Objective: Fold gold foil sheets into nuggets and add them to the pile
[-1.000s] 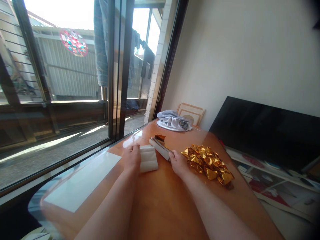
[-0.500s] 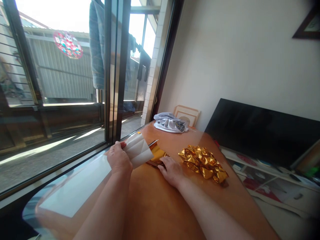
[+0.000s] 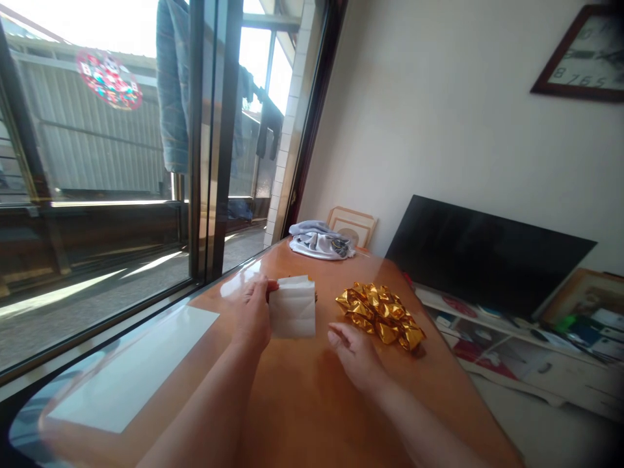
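White creased paper sheet [image 3: 293,311] sits at frame center, held up off the worktop [image 3: 302,396], flat face toward camera, fold lines visible across it. Something darker peeks out just behind its top right edge; can't tell what.

Left hand [image 3: 253,312]: grip closed on the sheet's left edge, thumb on the near face, fingers behind. Forearm runs in from the bottom left of the frame.

Right hand [image 3: 355,354]: lower right of the sheet, grip open, fingers loosely spread, holding nothing. Hovering at or just above the worktop; can't tell if it touches. Apart from the sheet, near the foil.

Crumpled gold foil [image 3: 380,314]: lying on the worktop right of center, just beside the sheet and the right hand's fingertips, touching neither.

Worktop is glossy orange-brown with strong window glare on its left part.

Further out:
- Bundled grey-white cloth [image 3: 318,240] at the worktop's far end, above center.
- Small picture frame [image 3: 355,224] leaning on the wall right behind the cloth.
- Dark flat TV screen [image 3: 482,253] at right of frame, on a low white unit with clutter below.
- Wall clock [image 3: 582,55] in the upper right corner, cropped.
- Sliding glass door [image 3: 97,195] fills the left half; laundry [image 3: 173,84] hangs outside at upper left.
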Tool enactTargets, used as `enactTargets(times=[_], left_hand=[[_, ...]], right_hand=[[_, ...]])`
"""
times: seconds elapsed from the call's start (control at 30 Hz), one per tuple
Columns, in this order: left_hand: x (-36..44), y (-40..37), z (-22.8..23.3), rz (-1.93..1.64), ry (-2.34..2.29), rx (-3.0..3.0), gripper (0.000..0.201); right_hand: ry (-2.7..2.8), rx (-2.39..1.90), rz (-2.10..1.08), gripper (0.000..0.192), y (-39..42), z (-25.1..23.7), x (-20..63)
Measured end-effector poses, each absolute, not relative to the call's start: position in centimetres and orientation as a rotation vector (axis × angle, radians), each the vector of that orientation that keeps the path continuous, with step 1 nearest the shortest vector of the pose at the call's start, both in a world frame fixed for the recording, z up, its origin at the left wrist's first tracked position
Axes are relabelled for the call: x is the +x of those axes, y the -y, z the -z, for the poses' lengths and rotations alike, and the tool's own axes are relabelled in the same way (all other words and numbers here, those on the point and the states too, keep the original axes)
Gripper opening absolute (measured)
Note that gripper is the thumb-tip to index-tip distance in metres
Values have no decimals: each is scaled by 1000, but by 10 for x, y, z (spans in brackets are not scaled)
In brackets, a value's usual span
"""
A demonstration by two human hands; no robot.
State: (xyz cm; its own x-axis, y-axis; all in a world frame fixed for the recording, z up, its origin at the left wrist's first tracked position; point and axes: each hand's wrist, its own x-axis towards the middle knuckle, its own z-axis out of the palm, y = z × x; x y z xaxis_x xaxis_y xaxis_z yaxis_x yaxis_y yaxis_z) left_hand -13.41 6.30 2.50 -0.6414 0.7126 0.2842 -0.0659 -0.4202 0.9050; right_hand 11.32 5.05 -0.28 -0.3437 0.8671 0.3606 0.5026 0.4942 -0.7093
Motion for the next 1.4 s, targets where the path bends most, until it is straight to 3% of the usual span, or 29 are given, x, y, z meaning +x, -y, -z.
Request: enactTargets(times=[0.23,0.4,0.63,0.87,1.0,1.2,1.3,1.4], left_hand=[[-84,-33,-33,-1594,-1036,1144,49],[-55,-13,-30,-1268,-965,1272,48],[-31,-3,-28,-1065,-959,1438,45],[-34,-13,-14,-1262,-1334,1986,32],[-30,-7,-15,-1175,-1363,2373,23],[-14,5,-16,-790,-1154,2592,44],[-12,4,-14,-711,-1184,2640,16],[-15,1,-14,-709,-1176,2656,18]], right_hand=[[1570,-1201,-1224,55,4,-3,170],[1352,-1097,-1435,54,28,-14,179],[1241,-1170,-1469,29,30,-5,181],[918,-1198,-1383,24,16,6,195],[698,-1084,-1463,20,12,9,192],[545,-982,-1538,16,17,6,179],[540,-936,-1615,20,21,2,174],[616,-965,-1611,24,22,0,177]])
